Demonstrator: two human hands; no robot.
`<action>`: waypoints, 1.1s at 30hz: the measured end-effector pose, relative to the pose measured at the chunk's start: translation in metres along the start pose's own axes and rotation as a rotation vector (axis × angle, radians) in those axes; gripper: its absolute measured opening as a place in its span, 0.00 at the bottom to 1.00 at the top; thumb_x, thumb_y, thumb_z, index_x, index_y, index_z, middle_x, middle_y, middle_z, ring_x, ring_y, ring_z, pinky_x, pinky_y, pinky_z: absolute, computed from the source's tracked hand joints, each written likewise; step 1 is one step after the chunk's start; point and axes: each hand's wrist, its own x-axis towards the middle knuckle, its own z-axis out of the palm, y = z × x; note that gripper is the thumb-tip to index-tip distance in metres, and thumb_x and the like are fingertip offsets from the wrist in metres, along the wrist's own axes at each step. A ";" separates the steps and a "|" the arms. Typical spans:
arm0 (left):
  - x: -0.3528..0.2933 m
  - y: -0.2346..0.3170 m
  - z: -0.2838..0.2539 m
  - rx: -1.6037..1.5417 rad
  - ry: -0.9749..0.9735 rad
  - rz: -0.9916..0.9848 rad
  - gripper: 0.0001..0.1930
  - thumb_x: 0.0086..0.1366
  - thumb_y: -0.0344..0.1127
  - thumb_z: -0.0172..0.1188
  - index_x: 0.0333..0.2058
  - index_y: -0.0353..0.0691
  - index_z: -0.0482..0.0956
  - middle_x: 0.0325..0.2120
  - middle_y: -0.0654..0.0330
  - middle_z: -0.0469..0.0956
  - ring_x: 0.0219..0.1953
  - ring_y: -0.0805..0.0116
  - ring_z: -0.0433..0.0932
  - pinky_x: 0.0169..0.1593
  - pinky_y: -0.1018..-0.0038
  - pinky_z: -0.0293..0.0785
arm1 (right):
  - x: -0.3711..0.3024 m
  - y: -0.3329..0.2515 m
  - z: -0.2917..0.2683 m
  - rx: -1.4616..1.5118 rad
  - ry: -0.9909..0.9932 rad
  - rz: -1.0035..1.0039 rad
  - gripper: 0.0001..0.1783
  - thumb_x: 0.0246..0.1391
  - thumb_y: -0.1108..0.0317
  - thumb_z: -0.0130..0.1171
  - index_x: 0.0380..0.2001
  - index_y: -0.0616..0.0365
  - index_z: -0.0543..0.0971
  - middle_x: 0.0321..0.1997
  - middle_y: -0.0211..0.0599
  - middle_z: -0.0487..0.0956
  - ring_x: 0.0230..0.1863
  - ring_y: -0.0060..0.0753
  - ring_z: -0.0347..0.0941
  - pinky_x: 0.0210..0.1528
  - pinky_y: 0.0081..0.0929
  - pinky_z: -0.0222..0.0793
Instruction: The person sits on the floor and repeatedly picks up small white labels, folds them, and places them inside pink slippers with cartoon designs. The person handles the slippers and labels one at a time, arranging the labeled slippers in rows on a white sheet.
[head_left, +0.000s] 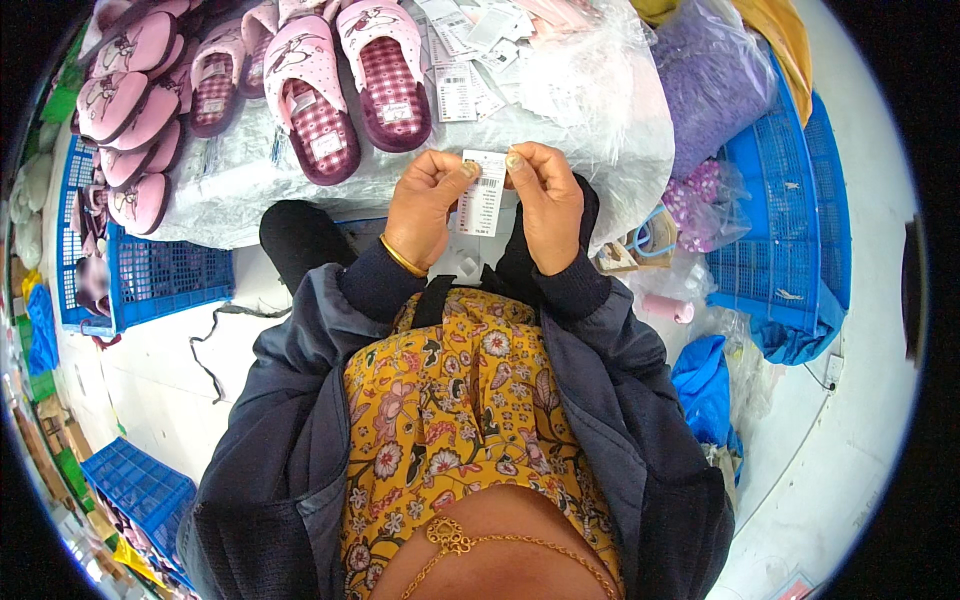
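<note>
A white paper hang tag (481,212) with print and a barcode is held upright over the near edge of the plastic-covered work surface. My left hand (425,215) pinches its upper left side between thumb and forefinger. At the tag's upper right edge, my right hand (550,210) is closed in a pinch, apparently on the same tag. A pair of pink slippers with dark red checked insoles, one slipper (320,140) left of the other slipper (392,100), lies just beyond my left hand. More loose tags (458,92) are scattered behind the held one.
Pink slippers (120,105) are piled at the far left, above a blue plastic crate (175,270). To the right stand a bag of purple fluffy material (710,85) and blue crates (775,240). A pink roll (668,308) and a blue bag (703,380) lie lower down.
</note>
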 end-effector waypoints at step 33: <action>-0.009 -0.004 0.005 0.486 0.062 0.372 0.05 0.63 0.25 0.63 0.35 0.35 0.75 0.30 0.67 0.77 0.32 0.83 0.72 0.38 0.82 0.72 | -0.002 -0.031 0.002 -0.702 0.012 -0.266 0.04 0.46 0.74 0.65 0.28 0.56 0.80 0.25 0.39 0.77 0.23 0.41 0.75 0.25 0.31 0.69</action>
